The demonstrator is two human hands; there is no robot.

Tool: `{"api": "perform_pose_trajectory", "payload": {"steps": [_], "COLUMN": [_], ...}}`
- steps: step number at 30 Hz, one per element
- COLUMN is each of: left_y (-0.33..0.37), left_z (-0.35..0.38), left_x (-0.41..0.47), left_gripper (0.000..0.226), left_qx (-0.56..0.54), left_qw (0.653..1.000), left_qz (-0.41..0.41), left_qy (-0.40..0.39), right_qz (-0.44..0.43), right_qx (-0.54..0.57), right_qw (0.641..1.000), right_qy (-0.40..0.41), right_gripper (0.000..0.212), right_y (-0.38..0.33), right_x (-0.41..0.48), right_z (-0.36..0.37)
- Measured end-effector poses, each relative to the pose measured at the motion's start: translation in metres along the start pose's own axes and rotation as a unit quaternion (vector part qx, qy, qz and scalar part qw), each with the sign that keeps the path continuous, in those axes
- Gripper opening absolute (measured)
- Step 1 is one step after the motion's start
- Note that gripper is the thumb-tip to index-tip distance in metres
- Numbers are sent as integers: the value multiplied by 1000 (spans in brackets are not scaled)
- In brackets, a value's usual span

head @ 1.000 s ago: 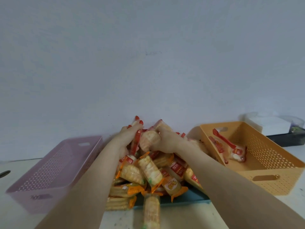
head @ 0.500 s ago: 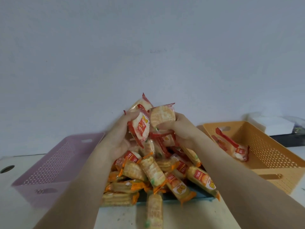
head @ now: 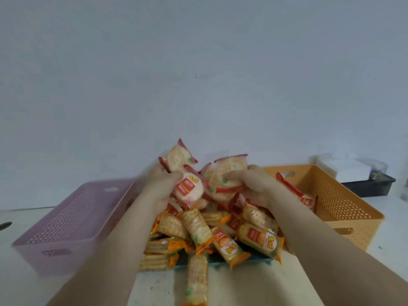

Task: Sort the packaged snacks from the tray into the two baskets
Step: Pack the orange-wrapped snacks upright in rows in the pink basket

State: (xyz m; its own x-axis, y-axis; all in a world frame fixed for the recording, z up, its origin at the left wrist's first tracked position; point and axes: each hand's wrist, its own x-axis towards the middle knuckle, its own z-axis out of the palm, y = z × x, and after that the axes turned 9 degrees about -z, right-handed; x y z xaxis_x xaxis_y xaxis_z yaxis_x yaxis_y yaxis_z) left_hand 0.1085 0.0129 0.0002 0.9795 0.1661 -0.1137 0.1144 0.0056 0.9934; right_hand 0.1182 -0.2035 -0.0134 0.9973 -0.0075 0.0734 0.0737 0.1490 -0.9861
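Hands mid-frame: left hand clutching red packs, right hand clamped on more; pile below on tray, baskets flanking.

The purple basket on the left stands open and bare inside, while the snack heap fills the room between it and the orange basket

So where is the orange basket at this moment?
In the head view the orange basket stands on the right, beside the snack pile and the right hand, with red-wrapped packets inside.
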Motion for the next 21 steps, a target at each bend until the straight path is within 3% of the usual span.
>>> {"api": "perform_pose_trajectory", "payload": {"steps": [4, 7, 11, 13, 16, 21], "left_y": [-22, -20, -21, -23, -20, 10], "left_z": [24, 31, 23, 20, 22, 26], "left_x": [8, 12, 23, 24, 18, -13], "left_gripper": [49, 59, 56, 39, 18, 12], "left_qx": [265, 317, 277, 228, 171, 75], "left_qw": [964, 948, 959, 972, 985, 984], "left_qz": [-14, -31, -56, -49, 13, 152], "left_qy": [-10, -22, -38, -32, -7, 61], "right_qz": [25, -4, 41, 61, 54, -12], "right_qx": [-148, -182, -52, 39, 136, 209], "right_qw": [988, 983, 995, 994, 987, 972], "right_qy": [-25, -33, -76, -84, -69, -111], "right_gripper": [51, 51, 46, 41, 35, 45], "right_y": [19, 23, 18, 16, 19, -3], "right_x": [-2, 1, -3, -4, -11, -23], "right_z": [13, 21, 19, 16, 19, 22]}}
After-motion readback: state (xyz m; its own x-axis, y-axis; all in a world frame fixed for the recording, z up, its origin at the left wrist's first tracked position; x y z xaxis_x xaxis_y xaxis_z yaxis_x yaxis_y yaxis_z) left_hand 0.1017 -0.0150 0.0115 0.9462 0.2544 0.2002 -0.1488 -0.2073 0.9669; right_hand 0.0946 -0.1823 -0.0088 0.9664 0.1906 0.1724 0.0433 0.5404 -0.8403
